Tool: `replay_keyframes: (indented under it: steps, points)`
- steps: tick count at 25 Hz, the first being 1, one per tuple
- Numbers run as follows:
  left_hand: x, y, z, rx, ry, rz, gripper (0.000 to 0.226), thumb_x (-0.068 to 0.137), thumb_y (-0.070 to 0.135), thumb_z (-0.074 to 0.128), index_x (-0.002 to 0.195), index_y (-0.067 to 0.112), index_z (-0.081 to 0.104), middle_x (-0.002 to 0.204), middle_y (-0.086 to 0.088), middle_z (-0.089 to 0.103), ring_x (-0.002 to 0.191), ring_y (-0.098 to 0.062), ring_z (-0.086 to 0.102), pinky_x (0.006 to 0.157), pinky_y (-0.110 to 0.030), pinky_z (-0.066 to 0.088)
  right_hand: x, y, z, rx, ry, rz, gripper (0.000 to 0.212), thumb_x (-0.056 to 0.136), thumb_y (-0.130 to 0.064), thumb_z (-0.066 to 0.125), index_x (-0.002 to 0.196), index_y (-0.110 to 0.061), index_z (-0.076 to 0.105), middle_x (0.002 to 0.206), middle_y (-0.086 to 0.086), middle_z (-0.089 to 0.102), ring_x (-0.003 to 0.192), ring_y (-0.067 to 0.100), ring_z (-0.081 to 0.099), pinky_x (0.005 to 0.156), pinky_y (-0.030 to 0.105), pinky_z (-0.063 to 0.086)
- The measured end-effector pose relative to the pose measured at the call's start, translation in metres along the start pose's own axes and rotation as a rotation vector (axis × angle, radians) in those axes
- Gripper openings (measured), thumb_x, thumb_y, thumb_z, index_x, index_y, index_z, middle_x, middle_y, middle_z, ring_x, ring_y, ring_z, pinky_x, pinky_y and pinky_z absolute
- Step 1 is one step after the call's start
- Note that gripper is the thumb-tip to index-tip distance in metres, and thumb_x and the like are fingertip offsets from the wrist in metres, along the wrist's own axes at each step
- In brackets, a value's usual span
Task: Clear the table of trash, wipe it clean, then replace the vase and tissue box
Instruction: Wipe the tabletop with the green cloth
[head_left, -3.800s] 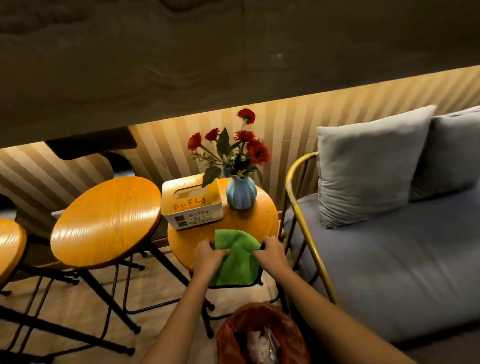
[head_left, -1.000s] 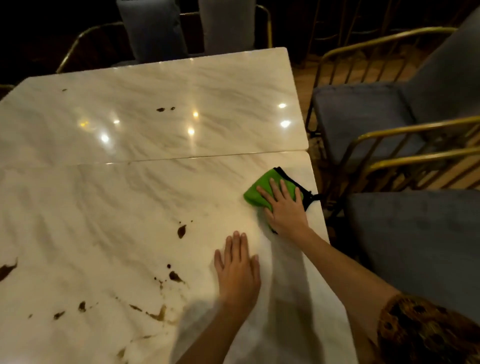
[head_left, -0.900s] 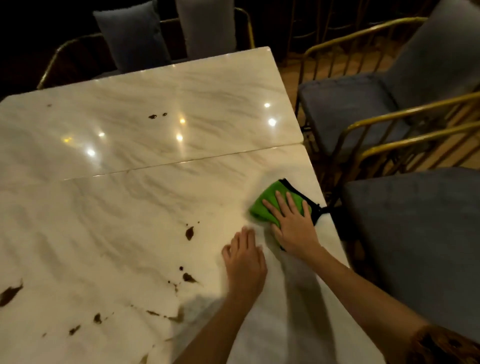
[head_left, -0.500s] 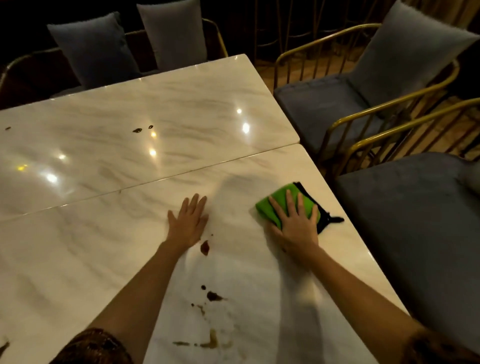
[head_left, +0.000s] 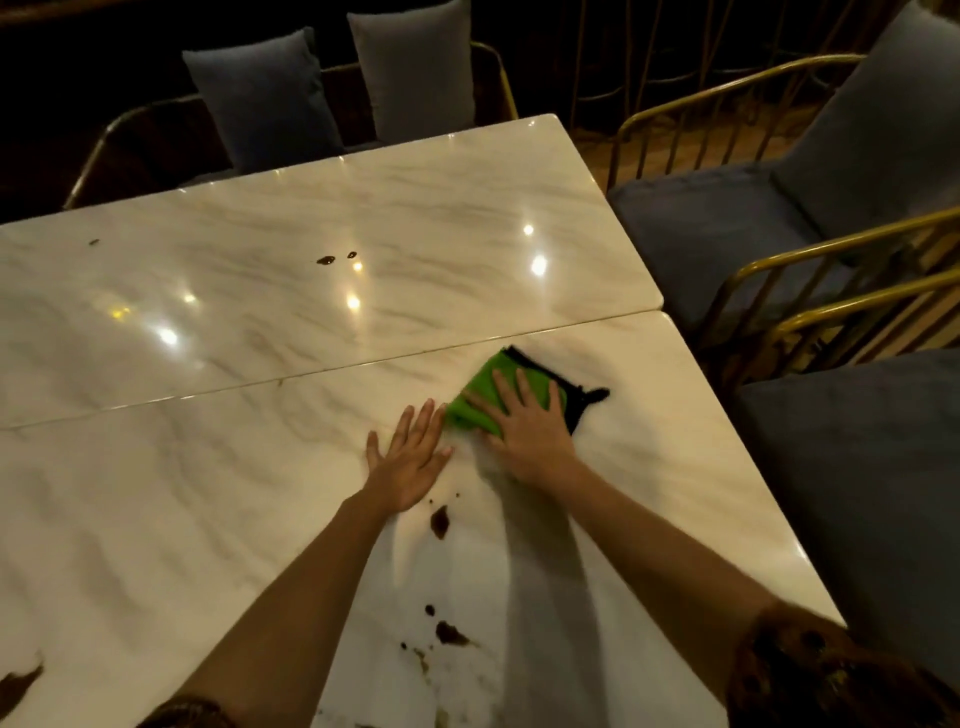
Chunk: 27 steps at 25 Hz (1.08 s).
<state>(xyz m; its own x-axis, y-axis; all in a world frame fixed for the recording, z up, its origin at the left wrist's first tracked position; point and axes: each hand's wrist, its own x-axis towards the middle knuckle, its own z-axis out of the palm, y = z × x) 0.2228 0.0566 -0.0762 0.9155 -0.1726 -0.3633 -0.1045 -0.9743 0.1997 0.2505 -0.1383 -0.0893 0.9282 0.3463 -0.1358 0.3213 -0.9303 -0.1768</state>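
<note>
Green black-trimmed cloth (head_left: 467, 418) lies under my flat, straight-fingered right hand (head_left: 530, 436), near the white marble table's (head_left: 208, 519) right edge; my left hand (head_left: 410, 462) lies flat alongside.

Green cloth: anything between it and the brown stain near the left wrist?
No object. Bare marble table lies between the green cloth under the right hand and the brown stain; the left hand, flat on the table, borders that path.
</note>
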Motion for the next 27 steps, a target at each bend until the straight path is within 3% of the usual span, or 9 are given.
replay_keyframes:
  steps: [3,5,11,17,22,25,27]
  points:
    - [-0.022,-0.020,-0.003,-0.040,0.101,-0.116,0.058,0.099,0.049,0.018,0.147,0.037,-0.012,0.154,0.009,-0.026,0.145,-0.018,-0.019,0.112,-0.060,-0.006,-0.083,-0.009,0.008,0.073,-0.034,-0.186,0.056,0.092,-0.062,0.004,0.146,-0.052,0.000,0.160,-0.002,-0.009,0.144,0.032,-0.016,0.111,0.057,-0.015]
    - [-0.038,-0.044,-0.003,-0.023,0.071,-0.222,0.059,0.097,0.054,0.017,0.145,0.042,-0.015,0.154,0.009,-0.026,0.144,-0.017,-0.022,0.110,-0.063,-0.009,-0.098,0.003,0.007,0.056,-0.035,-0.231,0.055,0.092,-0.064,0.007,0.145,-0.054,-0.003,0.159,-0.005,-0.010,0.144,0.031,-0.016,0.111,0.056,-0.016]
    - [-0.041,-0.055,0.003,-0.034,0.018,-0.259,0.056,0.096,0.056,0.013,0.143,0.045,-0.017,0.152,0.013,-0.030,0.142,-0.012,-0.026,0.108,-0.064,-0.012,0.028,-0.002,-0.007,-0.002,0.059,-0.055,0.059,0.090,-0.062,0.000,0.147,-0.049,0.002,0.161,-0.001,-0.002,0.147,0.029,-0.004,0.113,0.059,-0.002]
    - [-0.039,-0.060,0.000,-0.065,-0.018,-0.251,0.056,0.096,0.056,0.015,0.143,0.049,-0.015,0.153,0.015,-0.029,0.142,-0.012,-0.027,0.107,-0.065,-0.011,0.091,-0.047,-0.011,-0.067,-0.057,-0.154,0.051,0.098,-0.057,0.013,0.147,-0.050,-0.001,0.161,-0.002,-0.006,0.147,0.029,-0.008,0.112,0.062,-0.003]
    - [-0.036,-0.062,-0.005,-0.117,-0.045,-0.266,0.056,0.100,0.047,0.020,0.145,0.044,-0.013,0.154,0.013,-0.026,0.143,-0.013,-0.024,0.106,-0.066,-0.011,-0.029,-0.080,0.014,-0.071,-0.105,-0.323,0.052,0.098,-0.052,0.021,0.148,-0.047,0.007,0.161,0.001,-0.004,0.147,0.032,-0.005,0.113,0.064,0.000]
    - [-0.045,-0.063,-0.007,-0.115,-0.057,-0.212,0.057,0.100,0.041,0.022,0.146,0.041,-0.012,0.155,0.009,-0.025,0.143,-0.015,-0.024,0.107,-0.066,-0.010,-0.135,-0.096,0.041,-0.062,0.000,-0.368,0.050,0.097,-0.056,0.012,0.146,-0.048,0.020,0.157,0.002,0.022,0.141,0.036,0.025,0.109,0.067,0.015]
    - [-0.059,-0.064,-0.003,-0.101,-0.068,-0.147,0.057,0.100,0.042,0.022,0.146,0.040,-0.012,0.155,0.007,-0.025,0.143,-0.017,-0.025,0.109,-0.062,-0.010,-0.169,-0.092,0.050,-0.095,0.024,-0.329,0.050,0.097,-0.056,0.016,0.146,-0.048,0.019,0.155,0.000,0.027,0.139,0.034,0.032,0.107,0.061,0.018]
